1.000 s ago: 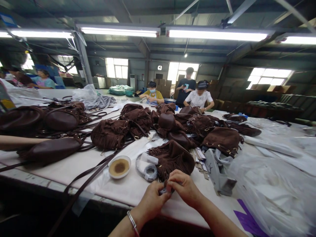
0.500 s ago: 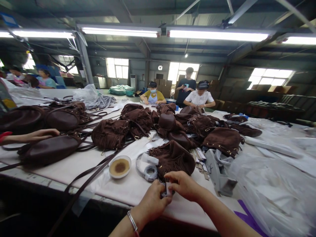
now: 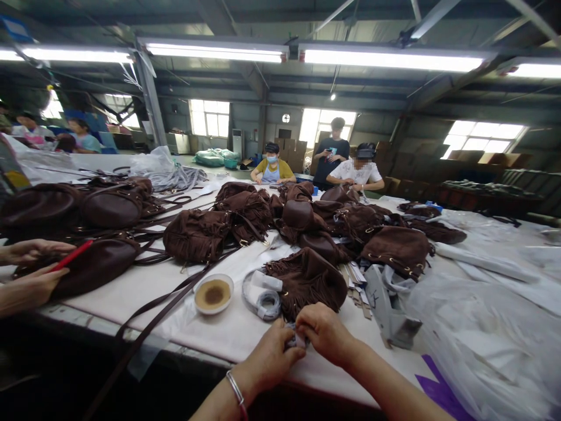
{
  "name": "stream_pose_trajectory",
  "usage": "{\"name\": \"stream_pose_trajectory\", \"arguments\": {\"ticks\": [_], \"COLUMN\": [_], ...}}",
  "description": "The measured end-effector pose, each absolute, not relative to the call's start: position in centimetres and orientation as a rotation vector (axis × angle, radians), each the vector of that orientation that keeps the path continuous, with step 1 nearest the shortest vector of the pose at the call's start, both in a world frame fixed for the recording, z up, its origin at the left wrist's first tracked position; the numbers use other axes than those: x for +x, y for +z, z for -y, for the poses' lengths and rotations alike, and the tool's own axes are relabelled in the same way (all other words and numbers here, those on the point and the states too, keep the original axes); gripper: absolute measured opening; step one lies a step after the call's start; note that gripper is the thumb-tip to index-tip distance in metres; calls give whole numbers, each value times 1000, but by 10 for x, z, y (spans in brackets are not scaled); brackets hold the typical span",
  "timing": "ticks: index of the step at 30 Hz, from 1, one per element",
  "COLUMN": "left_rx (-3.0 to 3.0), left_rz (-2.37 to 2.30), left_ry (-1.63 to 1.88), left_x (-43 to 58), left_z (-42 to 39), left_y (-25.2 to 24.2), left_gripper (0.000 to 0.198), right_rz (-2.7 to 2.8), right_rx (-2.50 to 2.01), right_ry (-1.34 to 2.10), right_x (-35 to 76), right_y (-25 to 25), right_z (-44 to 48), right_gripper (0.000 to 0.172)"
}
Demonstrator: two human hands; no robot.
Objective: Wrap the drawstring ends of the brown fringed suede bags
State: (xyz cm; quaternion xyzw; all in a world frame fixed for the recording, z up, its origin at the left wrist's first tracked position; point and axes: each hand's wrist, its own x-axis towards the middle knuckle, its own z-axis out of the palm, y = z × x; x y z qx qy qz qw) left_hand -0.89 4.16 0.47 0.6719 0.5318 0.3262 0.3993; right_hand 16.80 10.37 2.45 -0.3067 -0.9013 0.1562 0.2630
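Two hands sat just in front of a brown fringed bag [image 3: 309, 279]: left hand [image 3: 270, 358] and right hand [image 3: 326, 334] pinched a small, pale, mostly hidden piece [image 3: 298, 340], perhaps tape, between fingertips.

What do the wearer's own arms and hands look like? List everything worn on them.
No sleeves or gloves show: the left hand and the right hand are bare, as are both forearms. The left wrist wears a thin silver bangle with a bit of red just behind it. The right wrist wears nothing. No rings are visible.
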Motion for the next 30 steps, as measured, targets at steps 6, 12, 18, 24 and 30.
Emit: {"name": "stream_pose_trajectory", "arguments": {"ticks": [6, 12, 18, 24, 30], "left_rx": [1618, 1536, 1538, 1524, 1566], "left_rz": [-1348, -1398, -1433, -1438, -1479], "left_ry": [894, 965, 922, 914, 907], "left_x": [-2, 6, 8, 8, 10], "left_z": [-43, -45, -46, -47, -46], "left_y": [11, 6, 6, 3, -2], "left_gripper": [28, 39, 41, 40, 39], "right_rz": [2454, 2545, 2561, 2613, 2543], "right_rx": [-775, -701, -529, -503, -621], "right_ry": [453, 207, -134, 42, 15], "right_x": [171, 170, 172, 181, 179], "right_y": [25, 29, 20, 23, 22], "right_z": [-109, -106, -99, -94, -98], "right_gripper": [16, 16, 26, 23, 20]}}
